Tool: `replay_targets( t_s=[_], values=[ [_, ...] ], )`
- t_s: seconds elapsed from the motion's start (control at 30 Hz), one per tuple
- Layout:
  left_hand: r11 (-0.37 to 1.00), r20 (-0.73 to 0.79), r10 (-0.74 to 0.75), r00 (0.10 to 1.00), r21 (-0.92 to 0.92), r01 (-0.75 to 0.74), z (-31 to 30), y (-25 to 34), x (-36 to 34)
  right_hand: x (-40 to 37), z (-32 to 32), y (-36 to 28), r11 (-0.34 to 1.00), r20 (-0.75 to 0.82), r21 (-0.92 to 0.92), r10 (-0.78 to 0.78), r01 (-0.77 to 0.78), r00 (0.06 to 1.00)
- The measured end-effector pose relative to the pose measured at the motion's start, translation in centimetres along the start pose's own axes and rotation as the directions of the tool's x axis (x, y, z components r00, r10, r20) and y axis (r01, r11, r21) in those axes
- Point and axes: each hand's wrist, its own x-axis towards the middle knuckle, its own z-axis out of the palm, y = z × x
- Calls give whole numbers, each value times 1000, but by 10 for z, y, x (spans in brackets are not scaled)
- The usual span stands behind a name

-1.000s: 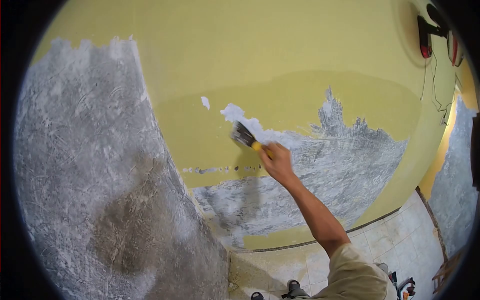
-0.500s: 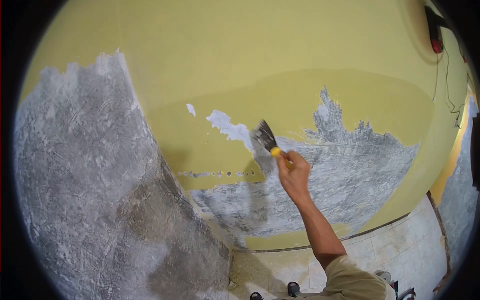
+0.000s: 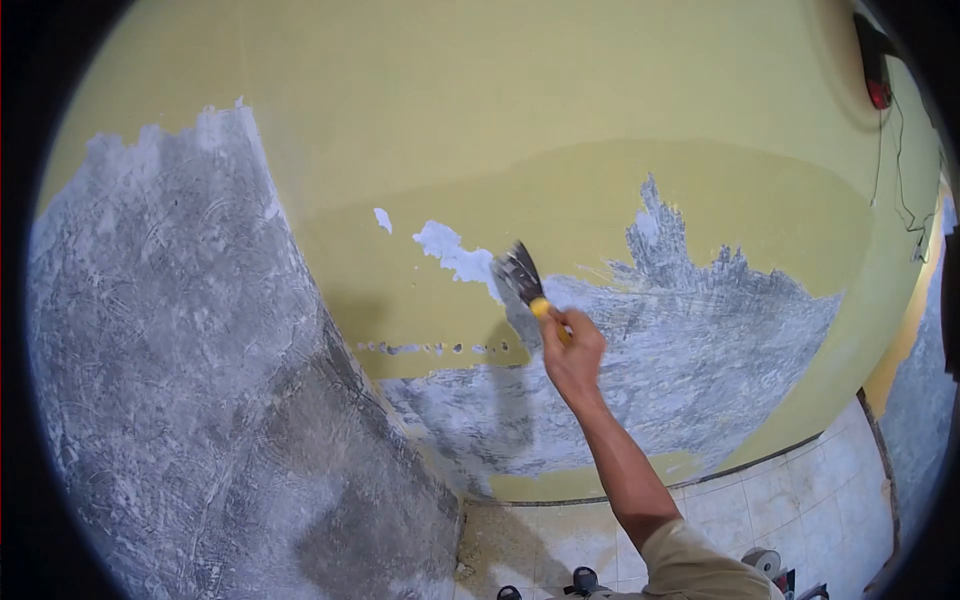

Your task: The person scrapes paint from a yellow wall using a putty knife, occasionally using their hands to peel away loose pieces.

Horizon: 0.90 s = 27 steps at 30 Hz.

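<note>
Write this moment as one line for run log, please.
right hand: grips scraper | blade: near grey patch's upper edge, contact unclear | left hand: not in view | wall: yellow

Texts, labels, brands, numbers and signs: none legible.

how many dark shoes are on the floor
2. One dark shoe is at the picture's bottom edge, cut off by it; the other dark shoe is just to its right. Any beyond the edge would be hidden.
</note>
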Motion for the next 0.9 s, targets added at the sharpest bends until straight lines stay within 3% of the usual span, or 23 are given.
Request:
replay_targets(
  t_s=[0.17, 0.27, 0.37, 0.5, 0.63, 0.67, 0.7, 0.73, 0.8, 0.83, 0.9],
  values=[
    [1000, 12, 11, 1000, 11, -12, -11, 12, 8, -14, 4, 7, 1000, -33, 9, -19, 19, 999],
    [1000, 1, 5, 1000, 17, -5, -18, 17, -2, -9, 9, 3, 999, 34, -43, -11, 13, 999],
    [999, 0, -29, 1000, 28, 29, -17, 10, -13, 40, 41, -23, 984, 88, 31, -177, 175, 980],
    [997, -8, -66, 998, 40, 66, -30, -8, -20, 39, 31, -4, 967, 124, 89, -247, 237, 961],
    [996, -9, -83, 997, 31, 83, -30, -31, -7, -59, -39, 73, 999, 247, -45, 14, -3, 969],
    [994, -100, -102, 990, 18, 104, -26, -26, 23, -88, -58, 91, 993, 289, -109, 64, -34, 955],
    [992, -189, -123, 974, 5, 126, -4, -2, 43, -117, -72, 107, 988, 285, -143, 98, -59, 954],
    [971, -319, -121, 940, 157, 178, 30, 13, 63, -144, -84, 121, 981, 278, -177, 131, -84, 952],
    [953, -217, -40, 975, 286, 103, 90, 66, 100, -183, -107, 132, 946, 331, -258, 277, -196, 902],
    [941, -191, -1, 982, 331, 66, 126, 92, 123, -193, -112, 132, 946, 336, -257, 278, -196, 900],
    [928, -43, 26, 999, 373, -8, 218, 160, 130, -203, -116, 124, 936, 326, -130, 351, -326, 878]
  ],
)
